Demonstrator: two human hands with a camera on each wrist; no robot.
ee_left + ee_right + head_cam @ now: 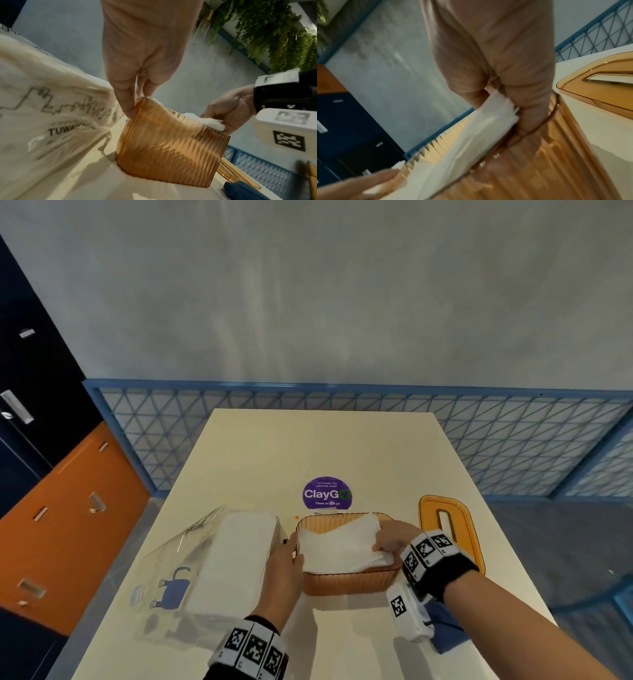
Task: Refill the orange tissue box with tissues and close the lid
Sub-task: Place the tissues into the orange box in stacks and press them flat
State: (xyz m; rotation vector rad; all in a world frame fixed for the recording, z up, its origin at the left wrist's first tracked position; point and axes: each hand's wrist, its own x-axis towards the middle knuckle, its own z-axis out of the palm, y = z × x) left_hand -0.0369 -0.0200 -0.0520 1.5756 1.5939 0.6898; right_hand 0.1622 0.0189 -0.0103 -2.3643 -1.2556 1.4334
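Grey wall (308, 285), blue mesh railing (513, 440), orange-navy cabinets (68, 508).

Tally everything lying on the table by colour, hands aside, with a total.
Orange: 2, tissue box and lid
White: 2, tissue stack and tissue pack
Purple: 1, sticker
Blue: 1, cloth
Total: 6
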